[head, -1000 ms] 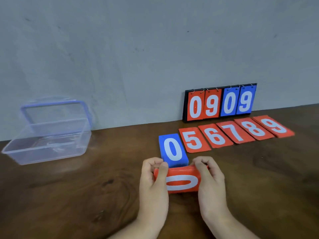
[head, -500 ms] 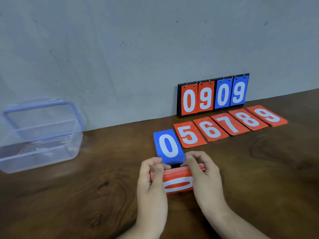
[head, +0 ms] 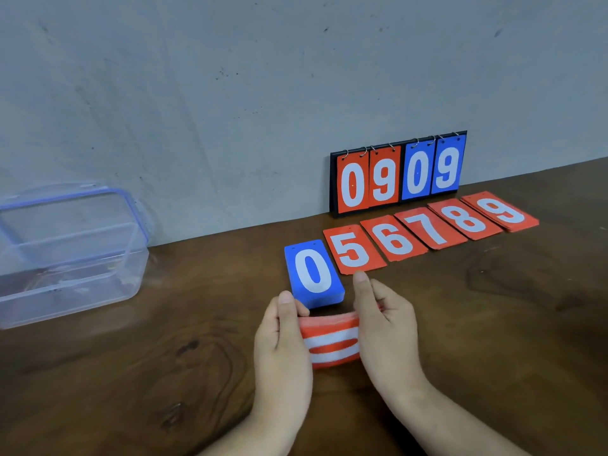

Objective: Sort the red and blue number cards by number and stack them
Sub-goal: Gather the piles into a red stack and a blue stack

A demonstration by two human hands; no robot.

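view from a head-worn camera, looking down at a dark wooden table (head: 131,373) set against a grey wall (head: 230,93)

near the middle of the table, a person's two hands hold a stack of red number cards (head: 332,343) between them, long side across. whether it rests on the wood or is lifted just above it cannot be told. the left hand (head: 283,350) grips the stack's left end, with the thumb lying over the top edge and the fingers curled behind. the right hand (head: 385,327) grips the right end, with the thumb pointing up and away and the fingers wrapped round the far side. the stack is blurred and shows only white bands on red, so its number cannot be read

just beyond the hands lies a blue stack (head: 314,274) with a white 0 on top, its near edge close to the left thumb. to its right, five red piles lie side by side in a row that slants away toward the right: the 5 pile (head: 353,250), the 6 pile (head: 394,238), the 7 pile (head: 431,227), the 8 pile (head: 465,218) and the 9 pile (head: 500,210). the right thumb's tip sits at the near edge of the 5 pile

behind the row, against the wall, stands a black flip scoreboard (head: 398,172) showing a red 0 and 9, then a blue 0 and 9, hung on metal rings. far to the left, well apart from the cards, a clear plastic box (head: 69,255) stands by the wall, with a blue-rimmed lid upright behind it
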